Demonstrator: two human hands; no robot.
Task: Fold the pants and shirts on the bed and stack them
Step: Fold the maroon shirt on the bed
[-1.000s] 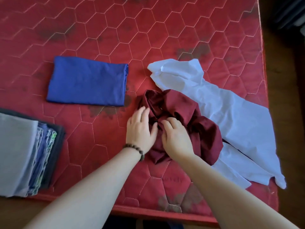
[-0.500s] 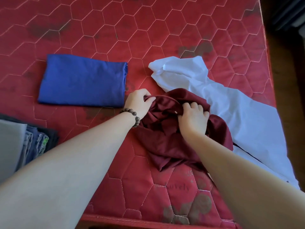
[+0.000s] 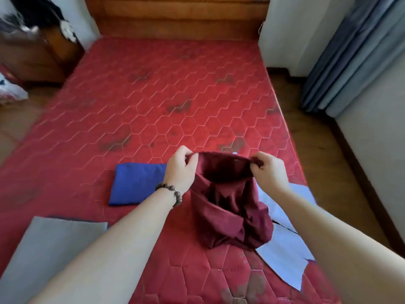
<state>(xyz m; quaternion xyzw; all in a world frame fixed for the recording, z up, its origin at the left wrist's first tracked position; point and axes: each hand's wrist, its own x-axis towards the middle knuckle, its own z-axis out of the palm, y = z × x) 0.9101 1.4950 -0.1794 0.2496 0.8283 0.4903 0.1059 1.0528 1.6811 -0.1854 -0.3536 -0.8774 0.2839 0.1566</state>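
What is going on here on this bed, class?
A person is sorting laundry on a red mattress. Both hands, left and right, pinch the top edge of a maroon garment and hold it up, not yet folded. A folded blue piece and a grey stack lie left; a white shirt lies unfolded right.

The grey folded stack [image 3: 54, 242] runs off the lower left frame edge. The maroon garment [image 3: 230, 207] covers part of the white garment [image 3: 285, 257] at lower right. Objects at upper left [image 3: 32, 20] are blurred beyond telling.
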